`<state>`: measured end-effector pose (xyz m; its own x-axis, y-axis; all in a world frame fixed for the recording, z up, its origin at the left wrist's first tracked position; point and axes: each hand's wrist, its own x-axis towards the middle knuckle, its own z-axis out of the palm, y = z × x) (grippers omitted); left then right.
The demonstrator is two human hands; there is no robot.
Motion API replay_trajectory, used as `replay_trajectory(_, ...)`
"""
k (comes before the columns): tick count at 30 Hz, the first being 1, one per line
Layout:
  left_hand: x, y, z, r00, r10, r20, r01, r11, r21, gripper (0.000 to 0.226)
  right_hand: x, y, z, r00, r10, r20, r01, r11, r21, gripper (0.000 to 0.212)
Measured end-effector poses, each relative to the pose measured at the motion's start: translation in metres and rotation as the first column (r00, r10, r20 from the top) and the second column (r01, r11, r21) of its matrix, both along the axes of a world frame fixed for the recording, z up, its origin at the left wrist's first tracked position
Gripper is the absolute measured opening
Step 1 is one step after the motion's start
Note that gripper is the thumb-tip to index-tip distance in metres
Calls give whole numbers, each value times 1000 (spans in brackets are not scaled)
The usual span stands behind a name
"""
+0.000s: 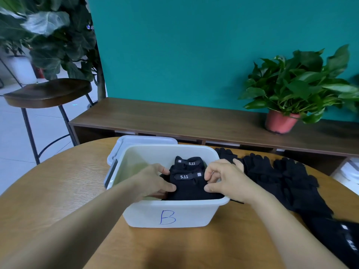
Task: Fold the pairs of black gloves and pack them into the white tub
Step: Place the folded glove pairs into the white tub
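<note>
— What are the hands up to?

— Both are down inside the white tub (147, 214). The left hand (155, 181) grips the left end of a folded pair of gloves (189, 188), with its thumb on the near side and its fingers curled over the far edge. The right hand (225, 177) pinches the right end the same way. They're apart, with that bundle clamped between them.

— And where's the tub?

— Low in the middle of the frame, on a round wooden table (68, 181). There's a blue letter B (167, 217) written on its near wall. The held pair sits in the right half of the tub, close to that near wall, with a strap reading "5.11" across the top.

— Anything else in there?

— A second folded pair (189, 163) just behind the first, toward the far wall, with the same label on its strap.

— What about the gloves not yet packed?

— There's a heap of loose black gloves (281, 177) on the table at the right of the frame, just beside the tub. It runs from the tub's far right corner down to the lower right edge, and a bit of it lies under the right wrist.

— And around all that?

— A white lid (143, 139) lies on the table against the tub's far left side. Beyond the table a low wooden bench (174, 117) runs along a teal wall (174, 45), and a potted plant (297, 88) in a red pot stands on its right end. In the upper left of the frame there's a wooden stool (48, 92) and a large-leaved plant (48, 35).
</note>
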<state>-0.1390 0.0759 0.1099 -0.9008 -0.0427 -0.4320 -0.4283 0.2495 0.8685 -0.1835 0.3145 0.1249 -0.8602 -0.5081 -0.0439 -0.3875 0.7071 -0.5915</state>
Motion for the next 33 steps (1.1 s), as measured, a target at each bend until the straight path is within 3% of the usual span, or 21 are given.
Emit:
replay_trajectory(5, 0, 0, 0, 984, -147, -104, 137, 985, -104, 39, 3, 0, 4, 999, 5, -40, -5, 1000, 5, 17)
replay_trajectory(8, 3, -10, 4, 932, -317, -175, 296, 945, -136, 47, 3, 1, 4, 999, 15, -42, -15, 1000, -1, 23)
replay_trajectory(13, 1, -13, 2, 866, -449, -221, 378, 876, -298, 54, 1, 1, 0, 998, 52, -40, -51, 998, 20, 31)
replay_trajectory(19, -6, -11, -5, 841, -505, -193, 423, 837, -348, 66, 0, 2, 1, 994, 70, -88, -61, 993, 102, 45)
replay_trajectory(23, -9, -9, -4, 816, -564, -123, 488, 787, -377, 62, -5, -1, -2, 994, 89, -68, -77, 984, 161, 39)
replay_trajectory(27, -9, -9, -1, 790, -608, -85, 483, 701, -524, 62, -9, -2, -3, 993, 97, -62, -82, 977, 199, 37)
replay_trajectory(30, -9, -11, -4, 807, -564, -174, 435, 768, -469, 58, -7, 0, -3, 997, 64, -43, -58, 989, 135, 39)
replay_trajectory(33, -7, -10, -1, 856, -448, -259, 368, 879, -304, 49, -1, 4, -4, 999, 26, -35, -24, 999, 49, 40)
